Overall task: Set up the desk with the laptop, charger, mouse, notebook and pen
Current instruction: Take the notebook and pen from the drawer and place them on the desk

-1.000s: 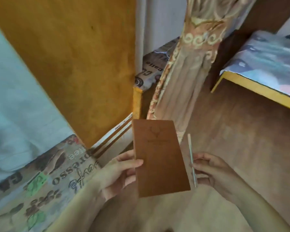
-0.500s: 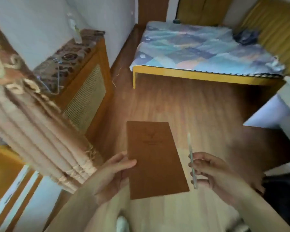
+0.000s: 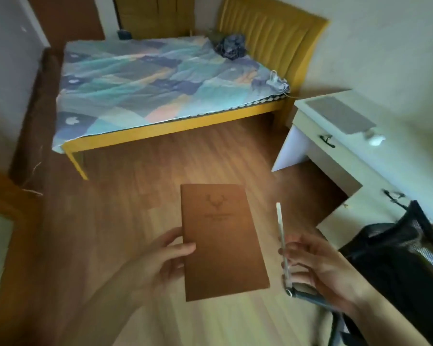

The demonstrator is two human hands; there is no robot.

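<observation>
Since half a second before, the view had swung right: the bed [image 3: 160, 78] shifted to upper left, and the white counter [image 3: 335, 156] with a closed laptop [image 3: 340, 116] and a mouse [image 3: 376, 140] came in at right. Both hands kept their loads at lower centre. The left hand [image 3: 160, 260] had its grip pinched on the brown notebook [image 3: 223, 240]; the right hand [image 3: 315, 268] had its grip curled round the pen [image 3: 282, 236]. Carrying both level toward the counter, clear of the black chair [image 3: 395, 265], would have suited.
</observation>
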